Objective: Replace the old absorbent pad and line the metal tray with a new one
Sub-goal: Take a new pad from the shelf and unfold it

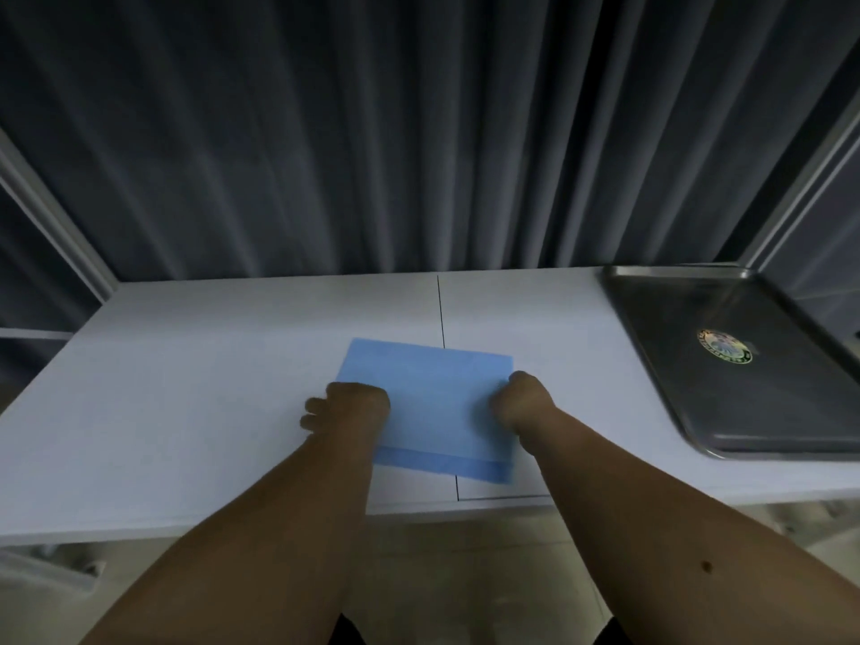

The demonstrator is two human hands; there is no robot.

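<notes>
- The desk (pixel 186 388) is bare on the left side.
- A metal tray (pixel 744 412) sits at the right edge.
- A dark curtain (pixel 372 155) hangs right behind the desk.

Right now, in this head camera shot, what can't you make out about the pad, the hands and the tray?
- Left hand and right hand: fingertips hidden by the knuckles, so the grip on the blue pad is unclear.
- Pad: folded, so its full size and layers don't show.
- Tray: right side cut off by the frame edge; round sticker too blurred to read.
- Old pad: not in view.
</notes>
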